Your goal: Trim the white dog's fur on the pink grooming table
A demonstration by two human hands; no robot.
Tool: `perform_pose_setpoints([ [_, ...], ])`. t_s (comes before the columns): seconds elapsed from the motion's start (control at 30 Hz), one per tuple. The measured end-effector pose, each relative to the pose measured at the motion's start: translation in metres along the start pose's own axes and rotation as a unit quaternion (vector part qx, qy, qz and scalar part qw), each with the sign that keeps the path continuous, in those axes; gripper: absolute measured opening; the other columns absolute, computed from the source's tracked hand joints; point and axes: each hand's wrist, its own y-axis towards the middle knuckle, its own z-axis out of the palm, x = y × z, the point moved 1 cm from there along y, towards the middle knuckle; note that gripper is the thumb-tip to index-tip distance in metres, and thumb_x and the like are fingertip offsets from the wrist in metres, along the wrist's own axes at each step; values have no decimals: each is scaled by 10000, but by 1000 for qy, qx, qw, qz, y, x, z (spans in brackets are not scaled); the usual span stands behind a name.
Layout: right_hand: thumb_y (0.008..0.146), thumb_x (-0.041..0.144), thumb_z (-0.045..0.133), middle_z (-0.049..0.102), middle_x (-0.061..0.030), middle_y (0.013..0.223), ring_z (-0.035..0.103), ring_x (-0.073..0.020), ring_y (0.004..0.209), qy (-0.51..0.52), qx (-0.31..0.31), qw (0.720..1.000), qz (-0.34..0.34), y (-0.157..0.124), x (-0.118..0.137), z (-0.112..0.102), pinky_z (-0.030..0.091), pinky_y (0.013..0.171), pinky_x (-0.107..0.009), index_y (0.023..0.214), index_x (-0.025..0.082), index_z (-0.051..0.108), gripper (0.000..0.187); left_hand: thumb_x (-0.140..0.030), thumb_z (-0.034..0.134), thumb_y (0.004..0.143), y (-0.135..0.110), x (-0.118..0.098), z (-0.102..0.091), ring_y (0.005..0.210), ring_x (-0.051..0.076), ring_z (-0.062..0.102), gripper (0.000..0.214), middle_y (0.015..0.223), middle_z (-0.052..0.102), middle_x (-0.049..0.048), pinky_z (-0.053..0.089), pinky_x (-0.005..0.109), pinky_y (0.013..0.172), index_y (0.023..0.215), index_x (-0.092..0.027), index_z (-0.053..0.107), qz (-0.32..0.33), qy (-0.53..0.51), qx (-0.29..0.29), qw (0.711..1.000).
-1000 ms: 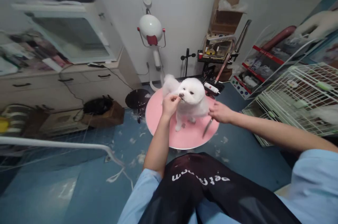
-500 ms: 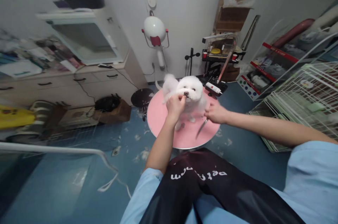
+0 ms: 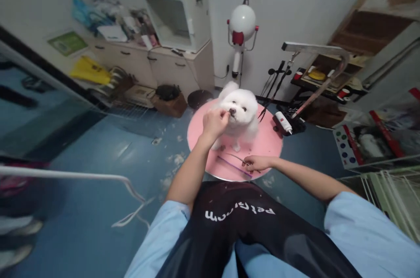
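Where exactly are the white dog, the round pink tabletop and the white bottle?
White dog (image 3: 248,114): head camera view, on its fluffy head.
Round pink tabletop (image 3: 267,144): head camera view, on a bare patch.
White bottle (image 3: 283,122): head camera view, on the middle of its body.

Round pink tabletop (image 3: 197,133) with a pale rim, bearing a white, fluffy dog (image 3: 243,109), its forepaw on the surface. A slim purple implement (image 3: 234,167) appears to lie near the front edge; a small greyish patch (image 3: 222,148) shows beside the forepaw. Below, the blue floor (image 3: 98,182) carries scattered pale tufts (image 3: 179,158) and a brown box (image 3: 172,105).
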Motion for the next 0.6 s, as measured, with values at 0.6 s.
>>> perform_pose_setpoints([
  [0.6,663,294,896,758,-30,866,727,-144,749,204,123,968,-80,-26,-1,-158,601,728,-280,1087,164,660,502,-160,675,889,-4,-27,3,711,161,489,271,705,632,36,348,311,745,627,-162,602,-155,-175,-85,969],
])
